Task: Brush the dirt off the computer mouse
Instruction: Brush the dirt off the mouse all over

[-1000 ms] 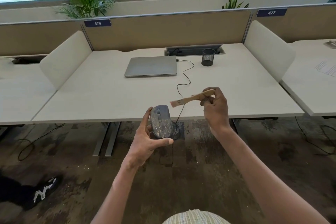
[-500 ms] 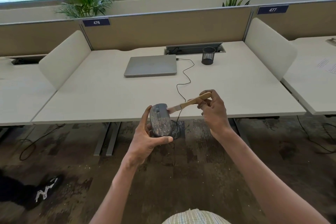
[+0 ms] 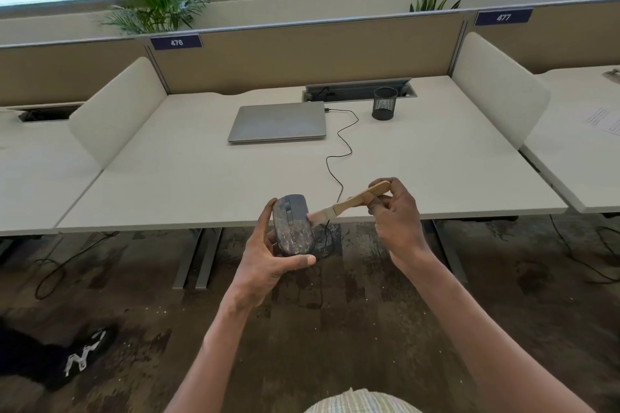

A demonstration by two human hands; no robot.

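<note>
A dark grey computer mouse (image 3: pixel 293 224), speckled with pale dirt, is held upright in my left hand (image 3: pixel 268 261), thumb under its rear end and fingers along its left side. Its black cable (image 3: pixel 339 157) runs up to the laptop. My right hand (image 3: pixel 396 221) pinches the wooden handle of a small brush (image 3: pixel 349 203). The pale bristles touch the mouse's right edge near its front. Both hands hover in front of the desk's near edge, above the floor.
A white desk (image 3: pixel 201 184) carries a shut grey laptop (image 3: pixel 278 122) and a black mesh pen cup (image 3: pixel 384 103). White side dividers stand left and right. Dark patterned floor lies below, with cables and a black shoe (image 3: pixel 57 359) at lower left.
My right hand has brought the brush leftward and down from clear of the mouse until its bristles rest against the mouse's right side. My left hand kept the mouse nearly still.
</note>
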